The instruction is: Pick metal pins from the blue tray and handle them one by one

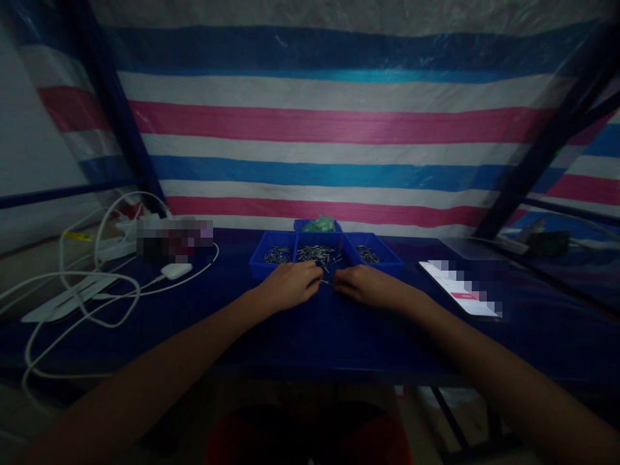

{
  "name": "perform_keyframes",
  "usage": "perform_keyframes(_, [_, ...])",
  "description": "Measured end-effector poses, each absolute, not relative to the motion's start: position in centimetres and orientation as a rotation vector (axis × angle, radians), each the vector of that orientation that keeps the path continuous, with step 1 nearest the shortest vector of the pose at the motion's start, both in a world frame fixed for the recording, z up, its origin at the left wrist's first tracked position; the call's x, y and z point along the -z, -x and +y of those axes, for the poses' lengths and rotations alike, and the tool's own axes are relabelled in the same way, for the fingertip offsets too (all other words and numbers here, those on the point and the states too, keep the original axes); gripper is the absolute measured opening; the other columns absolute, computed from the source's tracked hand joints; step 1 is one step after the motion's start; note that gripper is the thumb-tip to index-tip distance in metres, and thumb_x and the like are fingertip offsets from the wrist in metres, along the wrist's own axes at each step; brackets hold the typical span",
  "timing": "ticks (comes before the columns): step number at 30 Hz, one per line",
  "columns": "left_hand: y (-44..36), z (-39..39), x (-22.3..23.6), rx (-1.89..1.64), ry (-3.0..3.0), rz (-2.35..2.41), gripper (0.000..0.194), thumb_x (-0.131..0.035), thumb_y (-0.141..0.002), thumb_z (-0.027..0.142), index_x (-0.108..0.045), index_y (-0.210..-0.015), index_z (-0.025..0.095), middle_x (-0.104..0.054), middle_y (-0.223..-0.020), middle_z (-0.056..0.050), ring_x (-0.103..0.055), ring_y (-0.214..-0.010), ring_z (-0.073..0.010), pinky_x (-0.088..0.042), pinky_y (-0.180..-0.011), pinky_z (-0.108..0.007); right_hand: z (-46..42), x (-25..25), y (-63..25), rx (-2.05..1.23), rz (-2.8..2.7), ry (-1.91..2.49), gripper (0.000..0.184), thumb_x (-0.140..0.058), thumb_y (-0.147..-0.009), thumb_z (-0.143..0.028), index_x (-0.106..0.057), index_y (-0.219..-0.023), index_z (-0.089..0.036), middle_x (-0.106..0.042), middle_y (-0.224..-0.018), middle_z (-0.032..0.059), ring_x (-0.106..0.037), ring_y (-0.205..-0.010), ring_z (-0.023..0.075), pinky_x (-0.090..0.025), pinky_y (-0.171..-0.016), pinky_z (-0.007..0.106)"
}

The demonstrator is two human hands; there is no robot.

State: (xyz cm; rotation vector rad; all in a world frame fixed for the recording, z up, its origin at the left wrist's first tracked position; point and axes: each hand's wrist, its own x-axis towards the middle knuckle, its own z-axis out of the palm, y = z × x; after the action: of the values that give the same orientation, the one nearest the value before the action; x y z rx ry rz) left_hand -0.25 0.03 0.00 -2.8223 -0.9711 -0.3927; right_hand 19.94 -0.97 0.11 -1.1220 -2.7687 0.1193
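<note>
Just in front of the blue trays, my left hand and my right hand face each other with fingers pinched. A small, thin metal piece spans the gap between their fingertips, too small and dim to name exactly. Behind the hands, the middle blue tray holds a heap of slim metal pieces. The left blue tray and the right blue tray hold smaller heaps of similar pieces. Green material lies in another blue tray at the back.
A phone with a lit screen lies on the blue table at right. White cables, a white adapter and a power strip clutter the left. Blue frame posts and a striped plastic sheet stand behind.
</note>
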Motion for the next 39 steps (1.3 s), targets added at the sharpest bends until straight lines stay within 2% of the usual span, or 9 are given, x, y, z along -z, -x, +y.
perform_keyframes(6, [0.2,0.2,0.2,0.388,2.801,-1.006,0.017,-0.036,-0.082,0.023,-0.052,-0.082,0.017,-0.056,-0.083,-0.003,-0.053,-0.07,-0.0135,-0.037,-0.057,-0.024,-0.9,-0.4,-20.2,-0.071,-2.736,1.123,0.013,-0.041,-0.084,-0.023,-0.052,-0.082,-0.016,-0.06,-0.074,0.0044,-0.053,-0.064,0.0127,-0.035,-0.058,0.024])
perform_keyframes(12, [0.1,0.1,0.5,0.269,2.842,-1.049,0.017,-0.038,-0.08,0.024,-0.054,-0.079,0.018,-0.059,-0.07,-0.003,-0.055,-0.062,-0.0154,-0.035,-0.051,-0.025,-1.2,-1.2,-20.0,0.021,-2.703,1.067,0.017,-0.038,-0.086,-0.024,-0.052,-0.085,-0.016,-0.061,-0.077,0.0052,-0.054,-0.069,0.0138,-0.035,-0.06,0.025])
perform_keyframes(23, [-0.1,0.0,0.2,0.28,2.788,-1.087,0.031,-0.029,-0.086,0.032,-0.055,-0.082,0.017,-0.06,-0.071,-0.005,-0.056,-0.064,-0.0164,-0.038,-0.055,-0.027,-0.7,-2.4,-21.3,0.1,-2.623,1.149,0.019,-0.037,-0.086,-0.025,-0.054,-0.083,-0.017,-0.06,-0.073,0.0041,-0.053,-0.063,0.0128,-0.034,-0.058,0.024])
perform_keyframes(32, [0.3,0.1,0.4,0.196,2.846,-1.118,0.026,-0.035,-0.083,0.033,-0.056,-0.084,0.018,-0.059,-0.072,-0.004,-0.055,-0.064,-0.0156,-0.038,-0.054,-0.026,1.6,-2.8,-25.8,0.522,-2.247,1.791,0.025,-0.038,-0.083,-0.032,-0.057,-0.083,-0.016,-0.06,-0.069,0.0066,-0.054,-0.063,0.0176,-0.033,-0.053,0.026])
perform_keyframes(36, [0.4,0.2,0.5,0.147,2.843,-1.125,0.026,-0.036,-0.083,0.035,-0.055,-0.087,0.019,-0.059,-0.071,-0.004,-0.055,-0.064,-0.0168,-0.039,-0.055,-0.027,1.3,-2.4,-24.6,0.497,-2.243,1.622,0.023,-0.039,-0.082,-0.027,-0.056,-0.092,-0.015,-0.058,-0.088,0.0101,-0.055,-0.074,0.0182,-0.038,-0.062,0.028])
perform_keyframes(39, [0.4,0.2,0.7,0.122,2.839,-1.126,0.026,-0.037,-0.083,0.038,-0.054,-0.09,0.02,-0.059,-0.07,-0.004,-0.055,-0.063,-0.0175,-0.039,-0.055,-0.028,0.4,-1.8,-22.3,0.301,-2.387,1.306,0.022,-0.039,-0.084,-0.025,-0.056,-0.094,-0.015,-0.058,-0.088,0.0082,-0.054,-0.078,0.0162,-0.04,-0.069,0.027])
